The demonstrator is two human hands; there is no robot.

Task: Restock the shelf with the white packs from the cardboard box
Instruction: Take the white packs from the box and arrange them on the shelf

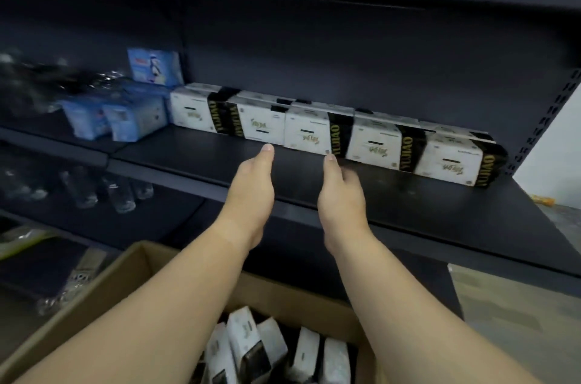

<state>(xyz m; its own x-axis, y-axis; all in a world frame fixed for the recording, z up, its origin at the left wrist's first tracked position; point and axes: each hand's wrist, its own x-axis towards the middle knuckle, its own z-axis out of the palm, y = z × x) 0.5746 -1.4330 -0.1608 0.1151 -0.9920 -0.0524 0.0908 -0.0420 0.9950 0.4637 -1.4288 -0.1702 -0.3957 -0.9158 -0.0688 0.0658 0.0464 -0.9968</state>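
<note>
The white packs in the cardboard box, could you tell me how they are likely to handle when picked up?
The white packs look like soft wrapped tissue, so probably light and slightly squashy. Their boxy shape suggests they will not roll; those on the shelf sit flat in a row. The glossy wrap may be a little slippery.

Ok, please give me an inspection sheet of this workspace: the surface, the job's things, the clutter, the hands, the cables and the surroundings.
Surface: dark shelf, front strip bare.
Job's things: five white packs in a row at the shelf's back; more white packs in the cardboard box below.
Clutter: blue packs left of the row.
Hands: left hand and right hand open, holding nothing, fingers toward the middle pack.
Cables: nothing seen.
Surroundings: clear bottles on a lower shelf, blurred.
</note>
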